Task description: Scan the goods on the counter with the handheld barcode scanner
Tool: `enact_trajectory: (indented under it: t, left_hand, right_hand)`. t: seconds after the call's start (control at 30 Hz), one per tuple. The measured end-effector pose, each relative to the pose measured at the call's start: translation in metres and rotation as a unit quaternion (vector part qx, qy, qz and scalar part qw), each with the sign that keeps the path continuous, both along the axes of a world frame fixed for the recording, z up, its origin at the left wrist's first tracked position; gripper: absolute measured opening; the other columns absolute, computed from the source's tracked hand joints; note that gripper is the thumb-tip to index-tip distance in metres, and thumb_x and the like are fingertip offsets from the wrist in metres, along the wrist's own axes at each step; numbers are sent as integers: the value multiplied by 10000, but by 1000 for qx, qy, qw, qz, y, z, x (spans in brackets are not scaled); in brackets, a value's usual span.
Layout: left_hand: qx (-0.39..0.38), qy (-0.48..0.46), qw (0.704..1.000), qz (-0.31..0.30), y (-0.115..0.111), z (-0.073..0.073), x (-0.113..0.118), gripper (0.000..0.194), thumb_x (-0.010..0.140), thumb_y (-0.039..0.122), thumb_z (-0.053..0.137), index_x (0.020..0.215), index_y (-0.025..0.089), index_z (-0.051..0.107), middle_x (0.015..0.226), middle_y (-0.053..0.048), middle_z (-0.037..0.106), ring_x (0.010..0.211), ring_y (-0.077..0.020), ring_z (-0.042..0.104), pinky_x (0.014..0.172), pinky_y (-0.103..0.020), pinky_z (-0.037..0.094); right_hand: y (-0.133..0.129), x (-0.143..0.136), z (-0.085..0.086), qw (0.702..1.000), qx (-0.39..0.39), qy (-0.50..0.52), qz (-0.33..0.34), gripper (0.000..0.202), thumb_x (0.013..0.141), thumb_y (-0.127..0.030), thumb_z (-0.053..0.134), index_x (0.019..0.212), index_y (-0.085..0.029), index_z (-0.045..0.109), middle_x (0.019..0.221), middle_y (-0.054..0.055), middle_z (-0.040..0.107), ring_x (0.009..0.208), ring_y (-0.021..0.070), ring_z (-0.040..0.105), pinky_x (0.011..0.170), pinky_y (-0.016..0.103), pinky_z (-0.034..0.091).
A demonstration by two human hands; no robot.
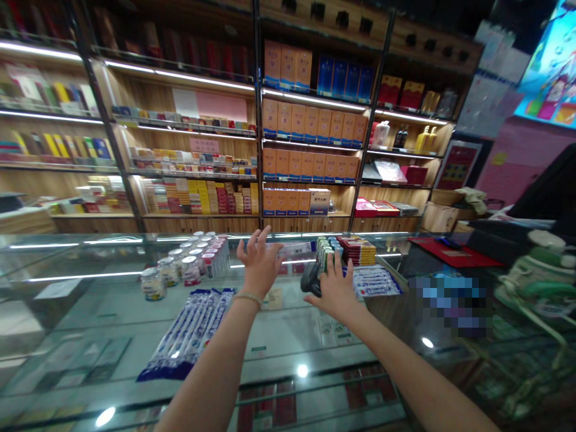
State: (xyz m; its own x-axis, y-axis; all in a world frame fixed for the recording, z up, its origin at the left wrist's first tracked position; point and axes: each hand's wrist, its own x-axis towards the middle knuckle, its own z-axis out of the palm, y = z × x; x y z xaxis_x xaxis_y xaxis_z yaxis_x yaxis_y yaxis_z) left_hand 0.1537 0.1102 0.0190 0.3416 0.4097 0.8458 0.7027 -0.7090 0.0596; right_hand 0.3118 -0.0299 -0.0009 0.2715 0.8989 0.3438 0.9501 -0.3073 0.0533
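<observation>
My left hand (261, 267), a band at its wrist, is raised over the glass counter with its fingers apart and slightly bent. Just beyond its thumb side is a flat, pale pack with a blue end (297, 248); I cannot tell whether they touch. My right hand (337, 288) has its fingers spread at a cluster of green-and-white tubes (323, 247). Close by its thumb is a black rounded device (310, 279), partly covered by the hand. Stacked red and yellow packs (360, 251) stand right behind its fingertips.
Several lidded jars (180, 264) stand on the glass counter (288, 336) at the left. Blue-and-white long packs lie at the left (193, 327) and right (375, 281). A green bottle (535, 276) with a strap stands far right. Stocked shelves (310, 162) line the back wall.
</observation>
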Motion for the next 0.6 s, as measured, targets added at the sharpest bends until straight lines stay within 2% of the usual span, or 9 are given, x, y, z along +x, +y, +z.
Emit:
enact_trajectory:
  t: [0.17,0.33,0.47,0.53,0.6]
  left_hand:
    - [0,1,1000,-2,0,-1,0,267,800,262,762,1061,302,722,1604,-83,434,1478,-370,339,1188,-666,149]
    - [-2,12,1000,7,0,-1,-1,281,794,264,771,1069,299,722,1602,-95,430,1479,-370,335,1191,-664,145]
    - [-7,9,1000,26,1,-2,-3,286,799,272,770,1079,302,719,1601,-91,431,1478,-363,336,1194,-660,146]
    - [-13,3,999,35,2,-2,-4,296,799,265,767,1088,307,717,1606,-85,423,1479,-359,333,1197,-659,143]
    - [-23,-8,999,44,2,-2,-5,290,800,262,764,1083,309,720,1608,-84,419,1480,-358,331,1199,-659,143]
  right_hand:
    - [4,-2,-6,1000,-2,-5,-9,735,828,-618,684,1295,-50,654,1670,282,146,1569,441,22,1198,692,-18]
    - [9,-1,-12,1000,-2,5,-14,660,833,-509,674,1307,-51,644,1666,275,181,1571,427,39,1196,697,-6]
    - [7,0,-12,999,32,24,1,592,824,-462,657,1278,-83,668,1665,239,232,1567,423,80,1195,707,6]
    - [3,0,-9,997,67,42,17,531,824,-436,648,1231,-98,690,1656,223,272,1561,429,109,1197,712,47]
    - [-2,0,-3,990,110,77,44,463,816,-394,641,1177,-111,705,1644,207,317,1551,418,174,1210,668,155]
